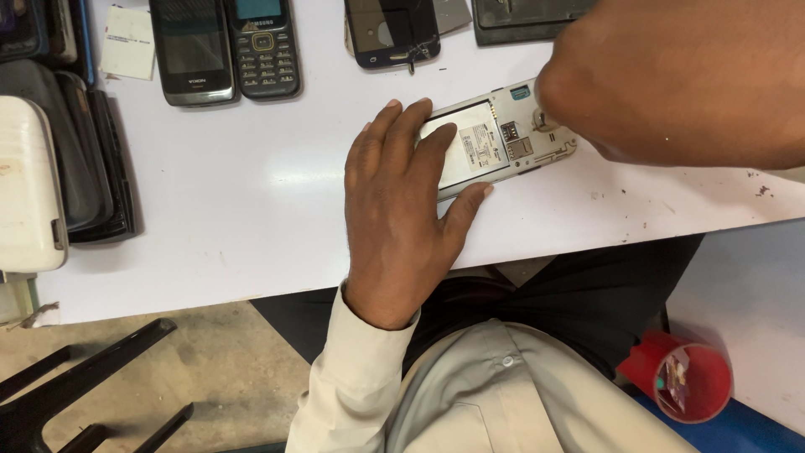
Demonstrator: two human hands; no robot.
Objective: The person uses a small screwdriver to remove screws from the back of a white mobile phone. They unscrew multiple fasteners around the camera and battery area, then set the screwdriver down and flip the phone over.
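We see the left hand [401, 220] lying flat with its fingers [394, 126] spread over the near-left end of an opened smartphone [503, 138], thumb hooked against the phone's near edge, pressing it to the white table [251, 193]. The right hand [679, 80] looms close to the camera and covers the phone's far-right end; we cannot tell how its fingers are set.

The phone lies back-up with its cover off, a grey battery [466, 151] seated in its bay and card slots bare beside it. Its long axis runs from near-left to far-right.

Near right, below the table edge, a red cup [689, 382] holds a few small bits that we cannot make out.

Along the far edge we count two keypad phones [226, 46] side by side, one dark touchscreen phone [392, 32] with a cracked face, and one dark flat panel [520, 21]. A white paper slip [127, 42] lies left of them. At the far left sit a stack of dark cases [92, 159] and one white case [29, 184].
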